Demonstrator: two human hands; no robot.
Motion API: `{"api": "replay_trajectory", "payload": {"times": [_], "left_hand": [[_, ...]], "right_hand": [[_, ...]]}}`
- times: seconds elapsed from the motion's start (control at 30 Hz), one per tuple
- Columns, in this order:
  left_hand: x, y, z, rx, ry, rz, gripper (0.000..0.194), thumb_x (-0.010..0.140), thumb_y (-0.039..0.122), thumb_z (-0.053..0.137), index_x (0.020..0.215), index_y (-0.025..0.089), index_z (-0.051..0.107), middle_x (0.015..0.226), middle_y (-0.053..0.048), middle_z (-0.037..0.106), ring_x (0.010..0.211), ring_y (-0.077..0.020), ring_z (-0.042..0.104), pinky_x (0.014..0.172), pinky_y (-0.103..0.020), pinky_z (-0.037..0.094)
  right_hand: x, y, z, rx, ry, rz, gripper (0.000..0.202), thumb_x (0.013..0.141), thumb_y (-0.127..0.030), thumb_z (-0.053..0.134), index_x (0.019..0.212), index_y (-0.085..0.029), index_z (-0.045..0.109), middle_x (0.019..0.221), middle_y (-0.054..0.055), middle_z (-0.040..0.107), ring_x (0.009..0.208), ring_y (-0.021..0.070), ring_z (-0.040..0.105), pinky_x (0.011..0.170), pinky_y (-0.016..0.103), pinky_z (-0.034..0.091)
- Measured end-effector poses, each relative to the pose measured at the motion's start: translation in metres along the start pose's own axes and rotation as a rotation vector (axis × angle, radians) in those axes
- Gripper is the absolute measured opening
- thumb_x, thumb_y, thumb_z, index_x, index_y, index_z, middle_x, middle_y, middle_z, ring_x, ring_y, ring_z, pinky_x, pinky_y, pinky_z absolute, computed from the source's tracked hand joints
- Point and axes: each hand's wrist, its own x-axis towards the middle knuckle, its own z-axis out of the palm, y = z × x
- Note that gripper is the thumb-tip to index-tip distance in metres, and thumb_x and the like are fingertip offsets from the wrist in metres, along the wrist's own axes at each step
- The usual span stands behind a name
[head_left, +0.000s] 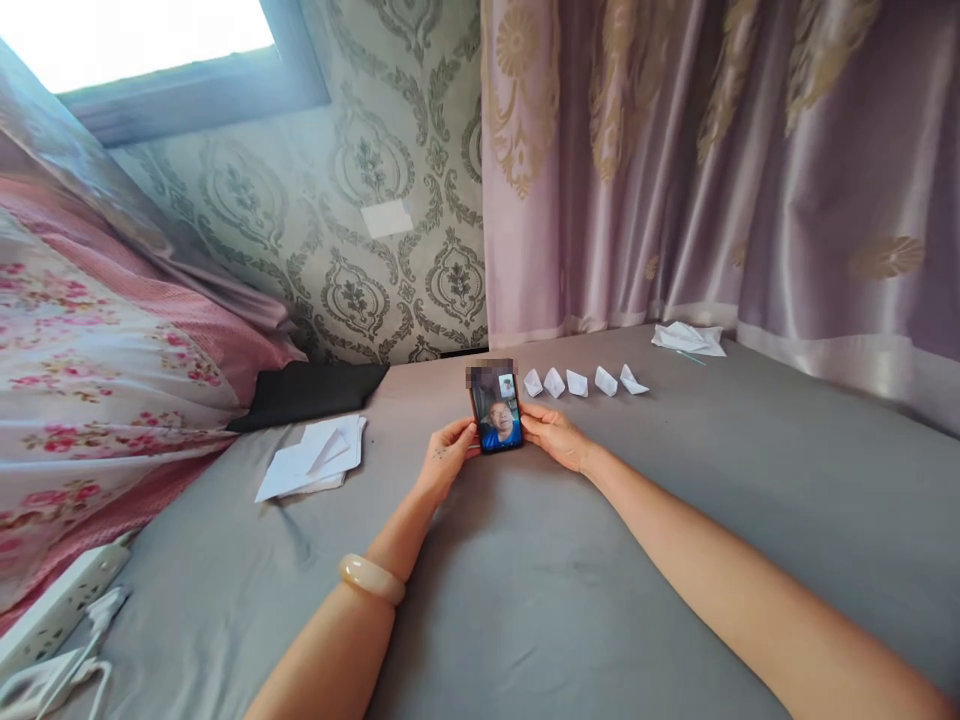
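Both hands hold a smartphone [497, 410] upright above the grey sheet, its lit screen facing me. On the screen is a video call with a person in blue and a small inset picture. My left hand [448, 452] grips the phone's left edge, thumb along the side. At the opposite edge, my right hand [556, 436] is closed on the phone, its fingers partly hidden behind it. Just beyond the right hand stands a row of several folded white paper pieces [577, 383]. To the left of my left hand lies a stack of white paper [311, 462].
A black cloth [315, 392] lies by the wall behind the stack. More white paper [688, 338] rests near the purple curtain [600, 180]. A power strip [64, 610] with a plug and cables is at the lower left, beside a floral fabric [82, 370].
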Motion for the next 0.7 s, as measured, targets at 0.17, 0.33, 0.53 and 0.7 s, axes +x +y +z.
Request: {"api": "replay_trajectory", "payload": {"times": [0.17, 0.33, 0.53, 0.7], "left_hand": [[0.0018, -0.0025, -0.0014, -0.005, -0.016, 0.019, 0.058, 0.058, 0.055, 0.083, 0.098, 0.015, 0.074, 0.087, -0.007, 0.072, 0.079, -0.0172, 0.066, 0.075, -0.031, 0.053], [0.0042, -0.0053, -0.0021, -0.026, -0.010, 0.017, 0.062, 0.054, 0.057, 0.084, 0.097, 0.014, 0.073, 0.085, -0.007, 0.072, 0.075, -0.0164, 0.066, 0.074, -0.031, 0.053], [0.0033, -0.0051, -0.0022, -0.029, -0.035, 0.030, 0.060, 0.055, 0.056, 0.084, 0.097, 0.015, 0.073, 0.087, -0.006, 0.072, 0.076, -0.0158, 0.066, 0.076, -0.031, 0.052], [0.0028, -0.0045, -0.0028, -0.028, -0.027, 0.036, 0.060, 0.055, 0.054, 0.084, 0.097, 0.013, 0.072, 0.084, -0.006, 0.072, 0.074, -0.0161, 0.065, 0.076, -0.033, 0.052]], "right_hand": [[-0.0004, -0.0003, -0.0002, -0.026, 0.012, -0.014, 0.046, 0.070, -0.045, 0.079, 0.112, -0.028, 0.072, 0.114, 0.004, 0.073, 0.106, 0.0233, 0.067, 0.107, 0.048, 0.039], [-0.0010, -0.0021, 0.0008, -0.029, 0.004, -0.002, 0.047, 0.067, -0.046, 0.081, 0.110, -0.028, 0.072, 0.114, 0.004, 0.073, 0.106, 0.0235, 0.066, 0.106, 0.047, 0.040], [-0.0004, 0.0026, 0.0023, -0.019, 0.046, -0.024, 0.046, 0.066, -0.046, 0.082, 0.107, -0.029, 0.073, 0.112, 0.002, 0.073, 0.101, 0.0213, 0.067, 0.105, 0.045, 0.042], [0.0002, 0.0056, 0.0022, -0.021, 0.088, -0.019, 0.049, 0.063, -0.045, 0.084, 0.108, -0.029, 0.073, 0.113, 0.002, 0.073, 0.100, 0.0201, 0.067, 0.105, 0.044, 0.041]]}}
